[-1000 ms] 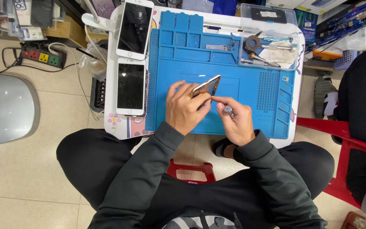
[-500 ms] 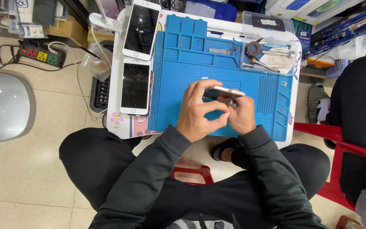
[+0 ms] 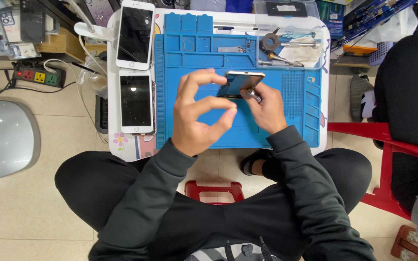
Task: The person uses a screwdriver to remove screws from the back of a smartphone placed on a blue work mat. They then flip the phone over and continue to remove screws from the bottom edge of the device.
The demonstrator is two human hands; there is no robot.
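Note:
A small phone [image 3: 243,79] with a metal rim is tilted up on edge above the blue repair mat [image 3: 296,96]. My left hand [image 3: 197,121] hovers at its left end with fingers spread and curled, the fingertips at the phone's edge. My right hand [image 3: 267,111] is below the phone and grips a small screwdriver [image 3: 252,94] with a knurled metal handle, its tip against the phone's underside. How the phone is held behind my fingers is partly hidden.
Two white phones [image 3: 135,34] [image 3: 135,100] lie face up on the white table [image 3: 131,150], left of the mat. A clear tray of tools [image 3: 289,46] sits at the back right. A power strip [image 3: 37,76], red chair [image 3: 388,140] and another person [image 3: 407,96] flank the table.
The view has closed in on the table. My left hand has opened its fingers and drawn back to the phone's left end. The phone now stands more on edge, and my right hand stays under it.

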